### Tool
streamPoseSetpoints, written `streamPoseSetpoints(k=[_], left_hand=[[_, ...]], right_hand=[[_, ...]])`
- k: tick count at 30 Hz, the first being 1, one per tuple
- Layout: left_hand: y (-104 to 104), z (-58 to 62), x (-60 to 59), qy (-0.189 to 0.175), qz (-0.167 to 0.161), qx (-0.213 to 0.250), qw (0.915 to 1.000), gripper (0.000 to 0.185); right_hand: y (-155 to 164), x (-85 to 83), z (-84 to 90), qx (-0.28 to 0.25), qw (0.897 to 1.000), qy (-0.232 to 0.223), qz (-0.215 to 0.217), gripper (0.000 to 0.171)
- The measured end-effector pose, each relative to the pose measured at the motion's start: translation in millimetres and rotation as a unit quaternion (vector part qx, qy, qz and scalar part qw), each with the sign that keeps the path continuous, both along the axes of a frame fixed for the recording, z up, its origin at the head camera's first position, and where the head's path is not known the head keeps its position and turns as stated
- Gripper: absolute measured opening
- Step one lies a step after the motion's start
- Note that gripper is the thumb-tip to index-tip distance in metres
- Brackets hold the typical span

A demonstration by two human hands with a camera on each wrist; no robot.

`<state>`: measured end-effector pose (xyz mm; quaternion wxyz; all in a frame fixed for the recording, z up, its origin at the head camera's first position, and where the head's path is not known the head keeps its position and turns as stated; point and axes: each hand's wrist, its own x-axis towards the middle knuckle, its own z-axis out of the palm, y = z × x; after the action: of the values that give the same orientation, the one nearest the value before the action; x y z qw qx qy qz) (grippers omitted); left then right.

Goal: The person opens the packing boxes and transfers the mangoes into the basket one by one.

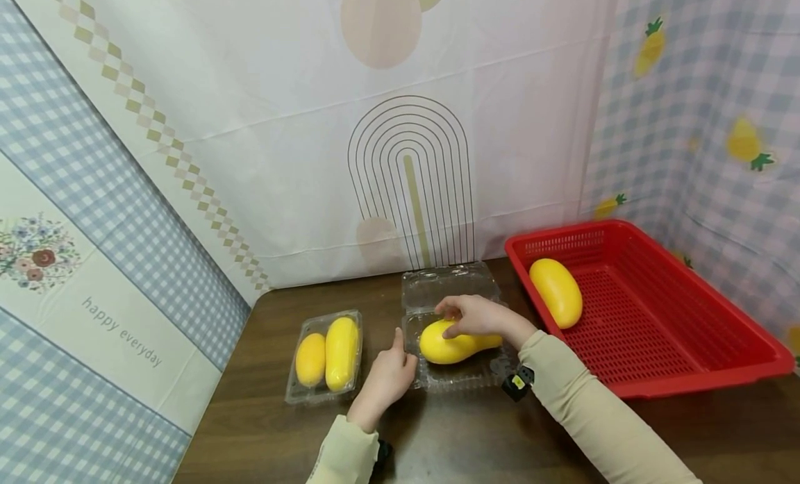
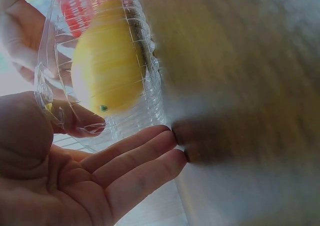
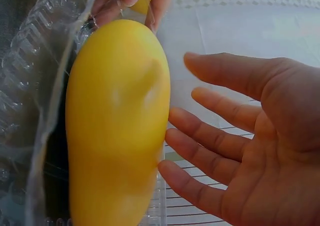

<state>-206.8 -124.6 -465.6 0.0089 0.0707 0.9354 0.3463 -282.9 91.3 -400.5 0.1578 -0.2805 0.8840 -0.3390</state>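
A smooth yellow fruit or squash [image 1: 445, 351], rounded at the left and narrowing to a neck at the right, lies in a clear plastic clamshell box [image 1: 459, 383]. Its lid [image 1: 450, 287] is folded back toward the wall. My right hand [image 1: 480, 313] is over the yellow piece; in the right wrist view its fingers spread loosely, with fingertips right at the side of the piece [image 3: 117, 121]. Beside the box's left wall is my left hand [image 1: 390, 369]. In the left wrist view its fingers [image 2: 145, 173] are straight and the thumb lies by the box edge.
Left of my hands, a clear box [image 1: 294, 390] holds a small orange-yellow fruit [image 1: 310, 360] and a longer yellow one [image 1: 341, 353]. A red perforated basket [image 1: 681, 387] stands at the right with another oblong yellow fruit [image 1: 556, 293] inside. A fabric-covered wall rises behind the brown table [image 1: 262, 428].
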Motion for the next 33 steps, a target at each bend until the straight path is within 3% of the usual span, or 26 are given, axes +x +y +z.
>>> streamPoseSetpoints(k=[18, 24, 33], left_hand=[[0.2, -1.5, 1.3, 0.000, 0.002, 0.007, 1.0000, 0.069], [-0.3, -1.2, 0.8, -0.003, 0.001, 0.012, 0.9999, 0.069], [0.4, 0.1, 2.5, -0.003, 0.004, 0.014, 0.9999, 0.069]], right_hand=[[-0.7, 8.5, -4.8, 0.128, 0.990, 0.057, 0.020, 0.066], [-3.5, 9.9, -5.3, 0.142, 0.989, 0.048, 0.011, 0.070], [-5.7, 11.8, -16.1, 0.138, 0.990, 0.001, -0.002, 0.074]])
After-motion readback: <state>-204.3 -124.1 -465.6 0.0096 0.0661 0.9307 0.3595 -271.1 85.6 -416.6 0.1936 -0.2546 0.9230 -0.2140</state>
